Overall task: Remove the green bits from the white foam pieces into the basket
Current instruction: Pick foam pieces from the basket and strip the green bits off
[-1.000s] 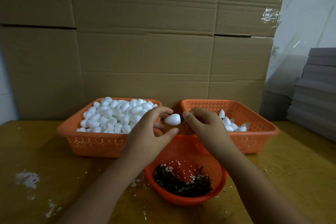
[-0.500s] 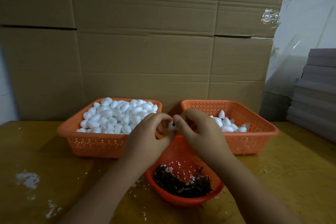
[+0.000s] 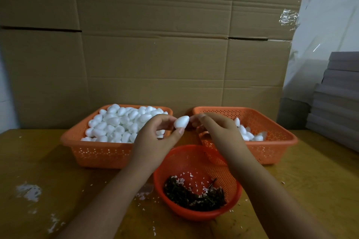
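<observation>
No writing is readable. At centre frame the left hand (image 3: 153, 139) pinches a foam piece (image 3: 181, 121); the right hand (image 3: 219, 132) has its grip curled at the piece's tip, its contents hidden. Green bits (image 3: 194, 196) lie in the basket (image 3: 196, 214) below.

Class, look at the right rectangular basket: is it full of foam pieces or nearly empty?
Nearly empty. The right rectangular basket holds only a few white foam pieces at its left side, and most of its mesh floor shows bare.

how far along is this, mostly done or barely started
Early on, by the look of it. Done: a few foam pieces lie in the right basket and dark bits in the round basket. In hand: the left hand holds a foam piece while the right hand pinches its tip. Left: the left basket is heaped.
</observation>
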{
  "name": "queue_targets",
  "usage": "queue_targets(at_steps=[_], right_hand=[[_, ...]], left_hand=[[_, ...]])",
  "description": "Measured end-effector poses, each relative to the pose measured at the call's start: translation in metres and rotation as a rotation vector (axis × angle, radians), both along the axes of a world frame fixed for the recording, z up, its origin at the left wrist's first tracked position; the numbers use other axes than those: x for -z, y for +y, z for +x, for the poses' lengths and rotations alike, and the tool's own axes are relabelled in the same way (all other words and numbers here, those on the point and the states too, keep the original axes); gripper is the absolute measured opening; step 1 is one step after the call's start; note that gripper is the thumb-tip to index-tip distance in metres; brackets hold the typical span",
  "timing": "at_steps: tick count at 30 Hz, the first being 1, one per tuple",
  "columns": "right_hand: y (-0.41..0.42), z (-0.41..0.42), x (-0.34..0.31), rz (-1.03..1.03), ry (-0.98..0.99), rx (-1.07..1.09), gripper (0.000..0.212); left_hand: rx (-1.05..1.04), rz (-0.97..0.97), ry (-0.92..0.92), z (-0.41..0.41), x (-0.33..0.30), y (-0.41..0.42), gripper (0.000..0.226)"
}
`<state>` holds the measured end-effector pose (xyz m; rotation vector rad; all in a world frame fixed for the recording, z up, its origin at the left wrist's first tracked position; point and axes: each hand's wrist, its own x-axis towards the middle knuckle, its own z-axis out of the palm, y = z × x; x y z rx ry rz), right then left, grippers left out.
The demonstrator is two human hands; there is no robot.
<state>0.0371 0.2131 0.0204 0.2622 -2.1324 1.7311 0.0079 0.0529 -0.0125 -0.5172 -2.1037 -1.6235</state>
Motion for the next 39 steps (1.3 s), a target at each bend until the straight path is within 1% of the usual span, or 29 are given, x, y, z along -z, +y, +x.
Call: queue_targets(at_steps=[2, 7, 9, 13, 16, 19, 22, 26, 28, 31, 37, 39], right_hand=[[-0.002, 0.002, -0.001, 0.065, 0.065, -0.016, 0.028], [-0.009, 0.001, 0.001, 0.3, 0.159, -0.051, 0.024], [-0.009, 0.001, 0.003, 0.265, 0.136, -0.047, 0.021], [-0.004, -0.002, 0.003, 0.01, -0.016, 0.066, 0.016], [-0.002, 0.0, 0.0, -0.084, -0.166, -0.001, 0.02], [-0.004, 0.002, 0.0, -0.134, -0.185, -0.071, 0.023], [-0.005, 0.003, -0.001, -0.13, -0.118, -0.071, 0.023], [-0.007, 0.004, -0.002, -0.06, -0.002, -0.054, 0.024], [-0.009, 0.005, -0.002, 0.01, 0.029, -0.077, 0.024], [-0.011, 0.006, 0.0, 0.052, 0.039, -0.106, 0.027], [-0.011, 0.002, 0.002, 0.014, 0.014, -0.192, 0.026], [-0.009, 0.001, 0.004, -0.007, -0.008, -0.188, 0.023]], left_hand=[[-0.043, -0.071, 0.047, 0.001, 0.0, 0.001, 0.028], [-0.076, -0.19, 0.116, -0.002, 0.004, -0.001, 0.021], [-0.067, -0.187, 0.107, -0.003, 0.004, -0.002, 0.018], [-0.016, -0.121, 0.073, -0.002, 0.003, -0.002, 0.01], [0.005, -0.099, 0.057, -0.002, 0.003, -0.002, 0.01], [-0.002, -0.13, 0.079, -0.001, 0.003, -0.002, 0.01], [-0.034, -0.185, 0.104, -0.001, 0.005, -0.003, 0.008], [-0.093, -0.316, 0.13, 0.0, 0.006, -0.002, 0.029], [-0.097, -0.34, 0.135, 0.0, 0.006, -0.002, 0.033], [-0.09, -0.333, 0.149, 0.0, 0.006, -0.002, 0.036], [-0.126, -0.321, 0.198, -0.001, 0.006, -0.001, 0.032], [-0.131, -0.334, 0.208, -0.001, 0.006, -0.001, 0.035]])
